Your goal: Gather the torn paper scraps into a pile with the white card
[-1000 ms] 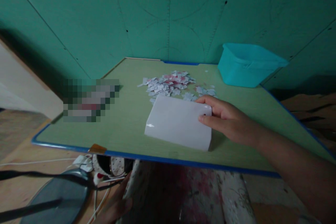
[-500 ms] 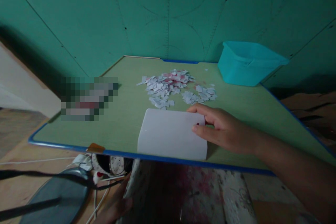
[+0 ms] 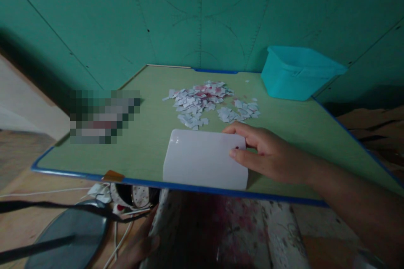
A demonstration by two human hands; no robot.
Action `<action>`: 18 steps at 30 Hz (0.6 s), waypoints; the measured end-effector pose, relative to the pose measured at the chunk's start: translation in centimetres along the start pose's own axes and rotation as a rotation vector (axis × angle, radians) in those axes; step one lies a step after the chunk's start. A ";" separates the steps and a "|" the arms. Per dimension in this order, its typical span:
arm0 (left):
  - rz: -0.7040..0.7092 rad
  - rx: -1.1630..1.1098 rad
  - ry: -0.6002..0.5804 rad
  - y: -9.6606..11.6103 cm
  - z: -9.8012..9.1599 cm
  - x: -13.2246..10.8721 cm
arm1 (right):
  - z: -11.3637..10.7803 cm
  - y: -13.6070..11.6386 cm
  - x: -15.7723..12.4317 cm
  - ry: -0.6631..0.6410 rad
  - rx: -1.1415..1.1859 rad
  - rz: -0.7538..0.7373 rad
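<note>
My right hand [image 3: 257,151] grips the right edge of a white plastic board [image 3: 202,162], thumb on the near face and fingers behind it. The glossy board has rounded corners and a small dark spot near my thumb. It leans tilted on the green tabletop [image 3: 135,155], close to the front edge. Just beyond it lies a heap of small cut paper pieces [image 3: 198,98], some tinted pink, and a smaller pile of paper bits [image 3: 238,112]. Below the table, my left hand [image 3: 140,246] is dim beside patterned cloth, its fingers mostly hidden.
A turquoise plastic bin [image 3: 290,75] stands at the back right corner against the green wall [image 3: 176,12]. A blurred-out flat item [image 3: 105,117] lies at the left. Under the table are a dark round stool [image 3: 69,235], white cables [image 3: 121,239] and a black strap [image 3: 47,207].
The view has shifted slightly, so everything sits a little higher and further left. My right hand keeps its hold on the board, and the paper piles look the same.
</note>
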State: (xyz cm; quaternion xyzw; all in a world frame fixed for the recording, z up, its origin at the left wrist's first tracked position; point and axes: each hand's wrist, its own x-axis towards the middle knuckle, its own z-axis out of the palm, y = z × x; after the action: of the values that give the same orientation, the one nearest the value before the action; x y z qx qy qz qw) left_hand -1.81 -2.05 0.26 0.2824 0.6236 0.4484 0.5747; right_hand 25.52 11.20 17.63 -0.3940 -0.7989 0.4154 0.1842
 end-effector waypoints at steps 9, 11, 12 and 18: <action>-0.030 0.087 -0.175 -0.1 -0.3 0.7 | 0.1 -0.5 -0.4 -0.035 -0.018 -0.020; 0.027 0.066 -0.078 0.7 0.2 0.4 | 0.2 -0.6 -0.5 -0.048 -0.023 -0.024; 0.021 0.061 -0.048 1.1 0.6 0.1 | 0.2 -0.6 -0.5 -0.045 -0.013 -0.025; 0.019 0.061 0.046 1.5 1.5 -0.5 | -0.7 0.0 -0.3 0.196 0.197 -0.038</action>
State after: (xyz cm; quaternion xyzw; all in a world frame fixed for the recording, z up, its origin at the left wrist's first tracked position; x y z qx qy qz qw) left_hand -0.48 -1.46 1.91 0.2952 0.6474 0.4410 0.5470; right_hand 26.15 11.33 18.10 -0.3977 -0.7397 0.4477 0.3071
